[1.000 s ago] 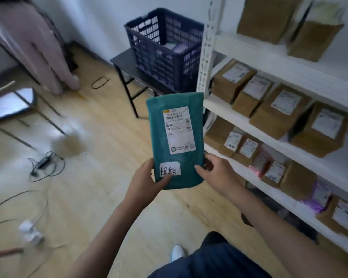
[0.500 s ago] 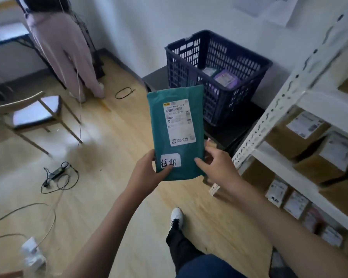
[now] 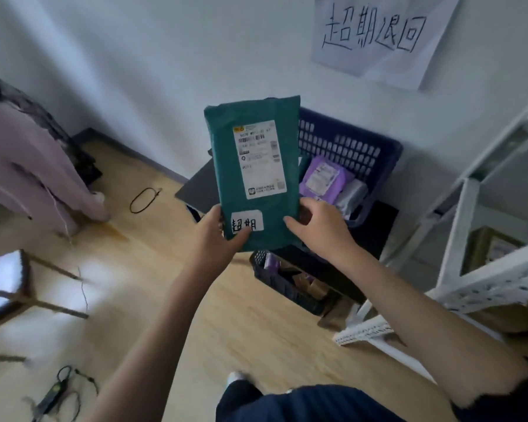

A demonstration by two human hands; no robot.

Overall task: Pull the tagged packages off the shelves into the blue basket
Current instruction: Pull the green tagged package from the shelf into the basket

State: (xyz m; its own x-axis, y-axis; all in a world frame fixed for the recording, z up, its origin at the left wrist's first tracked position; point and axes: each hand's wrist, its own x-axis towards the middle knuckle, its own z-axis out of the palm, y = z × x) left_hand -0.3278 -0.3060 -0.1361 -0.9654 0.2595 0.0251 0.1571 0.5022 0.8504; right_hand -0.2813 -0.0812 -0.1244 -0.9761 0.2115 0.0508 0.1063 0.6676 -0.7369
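Upright, teal package [image 3: 256,166] between both grips (low)

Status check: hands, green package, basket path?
Left hand and right hand both grip the green package at its bottom edge. Package upright, in front of the blue basket, not in yet. Purple parcel already inside; nothing blocking.

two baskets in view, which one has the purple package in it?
The upper blue basket on the black table, behind the green package. The lower basket on the floor holds mostly brown parcels.
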